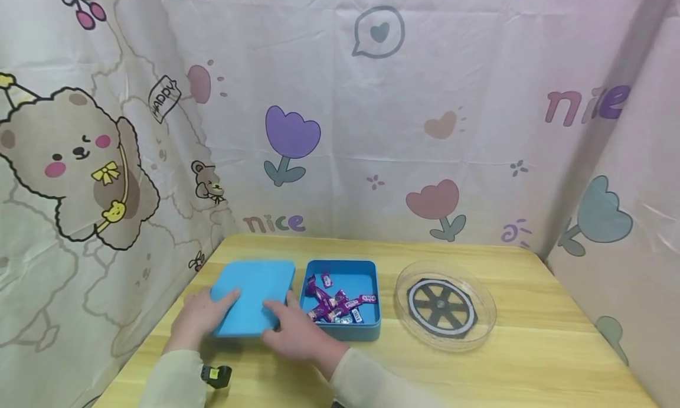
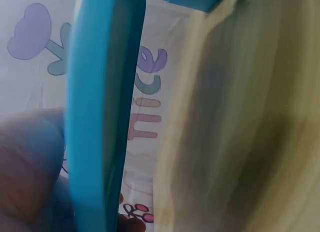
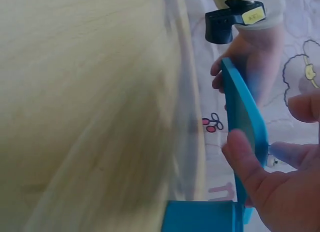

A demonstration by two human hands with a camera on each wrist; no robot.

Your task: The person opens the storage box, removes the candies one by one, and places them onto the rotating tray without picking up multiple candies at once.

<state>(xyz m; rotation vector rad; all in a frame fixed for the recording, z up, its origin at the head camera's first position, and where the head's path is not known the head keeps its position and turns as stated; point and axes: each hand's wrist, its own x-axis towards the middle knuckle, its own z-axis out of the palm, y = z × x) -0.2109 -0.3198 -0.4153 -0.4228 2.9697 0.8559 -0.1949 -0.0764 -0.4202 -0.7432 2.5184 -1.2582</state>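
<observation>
A flat blue lid (image 1: pixel 255 290) is held above the table, left of a blue square box (image 1: pixel 347 335). My left hand (image 1: pixel 198 316) grips its left edge, thumb on top; in the right wrist view that hand's fingertips (image 3: pixel 217 81) show on the lid's other face. My right hand (image 1: pixel 297 331) is at the lid's right edge. In the right wrist view, digits of the right hand (image 3: pixel 280 192) lie on both sides of the lid (image 3: pixel 245 111). Purple-wrapped candies (image 1: pixel 332 302), several of them, lie inside the uncovered box.
To the box's right sits a clear round dish (image 1: pixel 486 331) with a dark wheel-like pattern (image 1: pixel 440 304) at its middle. The wooden table (image 1: pixel 542 349) is bordered by a printed cloth (image 1: pixel 340 178). A black wrist camera (image 1: pixel 216 375) is strapped to my left wrist.
</observation>
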